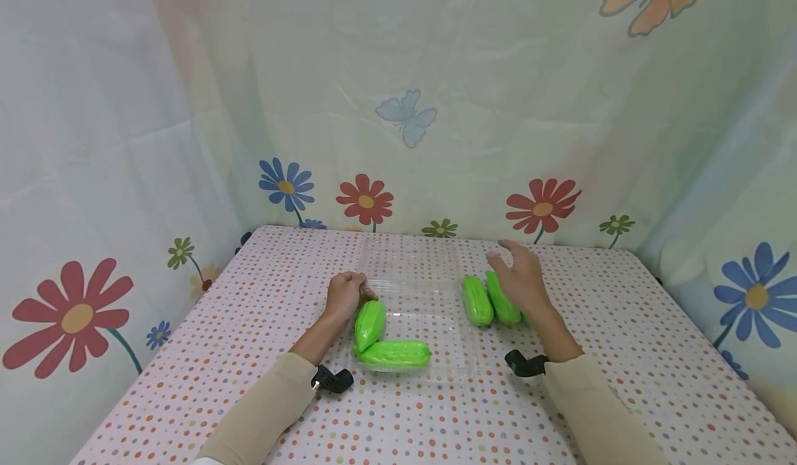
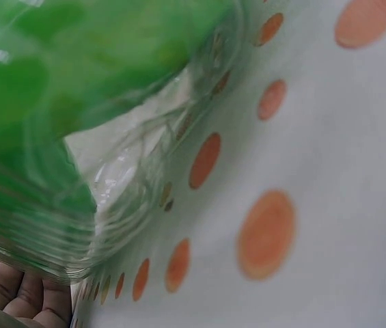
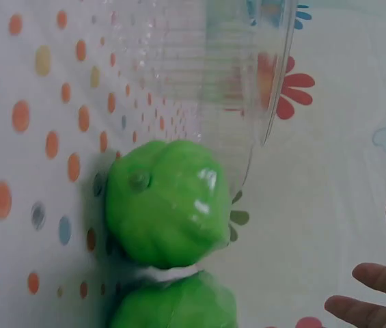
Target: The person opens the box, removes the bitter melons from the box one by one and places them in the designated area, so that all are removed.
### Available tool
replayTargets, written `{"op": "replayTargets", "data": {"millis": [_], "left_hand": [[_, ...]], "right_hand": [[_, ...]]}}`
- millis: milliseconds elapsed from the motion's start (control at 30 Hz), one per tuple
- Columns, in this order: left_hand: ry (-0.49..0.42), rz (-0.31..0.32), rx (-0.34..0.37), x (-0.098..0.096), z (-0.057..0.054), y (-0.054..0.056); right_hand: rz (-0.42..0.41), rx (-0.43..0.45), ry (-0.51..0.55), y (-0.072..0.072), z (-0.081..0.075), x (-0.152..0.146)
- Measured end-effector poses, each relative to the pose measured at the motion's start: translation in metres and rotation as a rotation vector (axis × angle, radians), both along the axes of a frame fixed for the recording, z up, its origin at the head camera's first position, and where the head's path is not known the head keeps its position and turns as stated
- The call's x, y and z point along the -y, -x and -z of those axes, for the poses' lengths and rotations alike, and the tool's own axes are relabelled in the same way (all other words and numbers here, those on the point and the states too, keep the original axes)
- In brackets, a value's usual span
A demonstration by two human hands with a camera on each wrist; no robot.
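A clear plastic clamshell box [image 1: 414,323] lies unfolded, its lid [image 1: 411,261] spread toward the back. Inside, at its left and front, are two glossy bright green ribbed toy vegetables, one lengthwise [image 1: 370,325] and one crosswise [image 1: 395,353]. My left hand [image 1: 344,295] grips the box's left rim, fingers curled below the edge in the left wrist view. Right of the box, more green vegetables [image 1: 477,302] lie side by side, partly covered by my right hand [image 1: 521,279]. That hand hovers over them with fingers spread and nothing held.
A pale tablecloth [image 1: 423,423] with coloured dots covers the table. Fabric backdrops with printed flowers and butterflies [image 1: 407,115] hang behind and on both sides. A black wrist camera [image 1: 526,364] sits at each sleeve cuff.
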State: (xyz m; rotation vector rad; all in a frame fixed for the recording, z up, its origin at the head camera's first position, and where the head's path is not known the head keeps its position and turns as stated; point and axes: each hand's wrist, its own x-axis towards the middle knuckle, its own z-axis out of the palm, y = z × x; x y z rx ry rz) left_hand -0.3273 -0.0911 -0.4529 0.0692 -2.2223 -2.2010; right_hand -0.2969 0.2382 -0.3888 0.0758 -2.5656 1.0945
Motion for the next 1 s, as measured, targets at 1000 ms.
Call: {"op": "replayTargets", "data": {"millis": [1000], "left_hand": [[0.004,0.0,-0.016,0.0,0.002,0.002]], "right_hand": [[-0.283,-0.032,-0.002,-0.013,-0.004,0.072]]}}
